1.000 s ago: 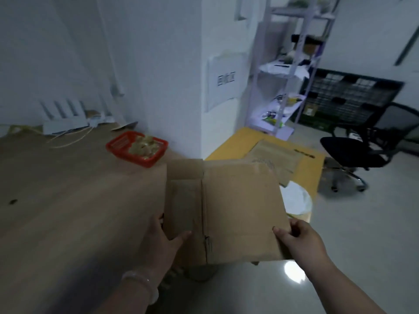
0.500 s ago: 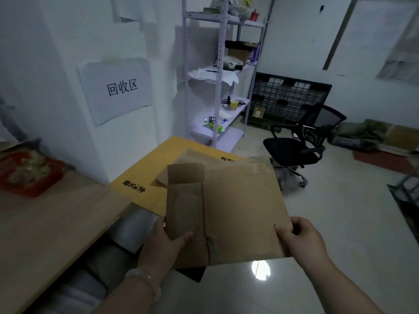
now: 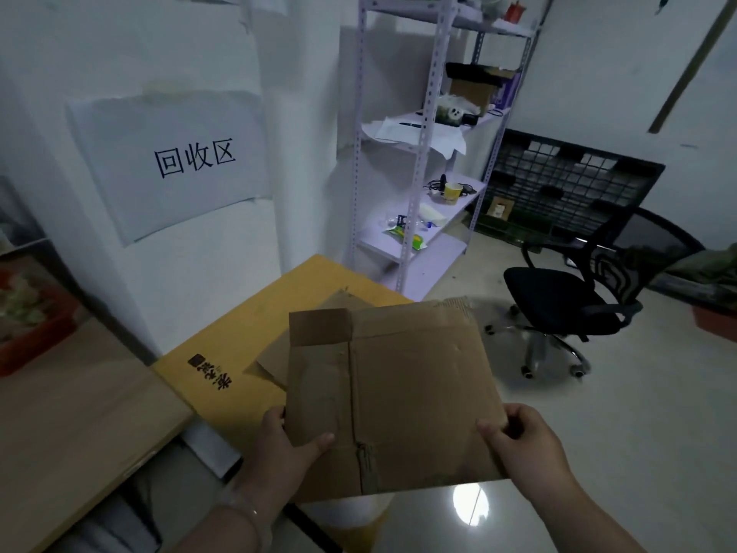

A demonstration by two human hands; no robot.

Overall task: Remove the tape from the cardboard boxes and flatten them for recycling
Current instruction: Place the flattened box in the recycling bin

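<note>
A flattened cardboard box is held by its near edge, gripped at one corner by the left hand and at the other by the right hand, thumbs laid on top. Beyond and partly beneath the box, a yellow carton is seen. To the box's left lies a wooden surface; beyond it to the right, an office chair is seen.

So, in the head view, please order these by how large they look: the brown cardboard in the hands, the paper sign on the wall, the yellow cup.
1. brown cardboard, although it is nearest the camera, which enlarges it.
2. paper sign, somewhat smaller.
3. yellow cup, by far the smallest.
</note>
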